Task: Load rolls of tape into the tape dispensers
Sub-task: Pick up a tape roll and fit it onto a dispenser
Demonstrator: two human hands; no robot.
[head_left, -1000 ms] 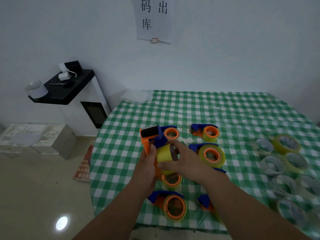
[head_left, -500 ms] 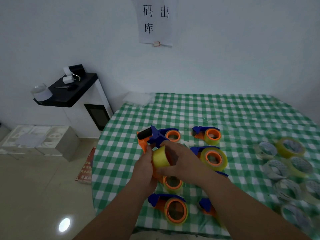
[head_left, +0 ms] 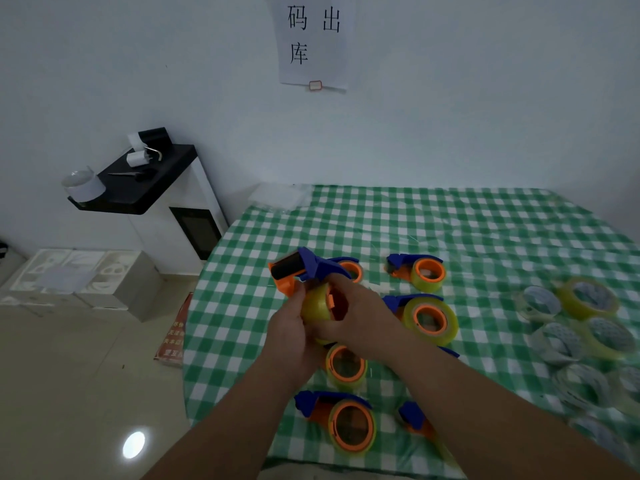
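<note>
— Where's the roll?

— The yellow tape roll [head_left: 314, 304] sits against the orange-and-blue dispenser [head_left: 298, 270], above the table [head_left: 485, 230]; left hand [head_left: 290, 332] and right hand [head_left: 360, 315] both curl around them.

— What's nearby?

— Loaded dispensers [head_left: 427, 318] crowd beneath and just beside; loose rolls [head_left: 588, 299] lie well apart, right.

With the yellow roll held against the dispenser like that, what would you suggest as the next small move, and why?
Probably press the yellow tape roll fully onto the held dispenser: the right hand holds it there while the left hand steadies the body, and I cannot tell whether it is seated.
</note>
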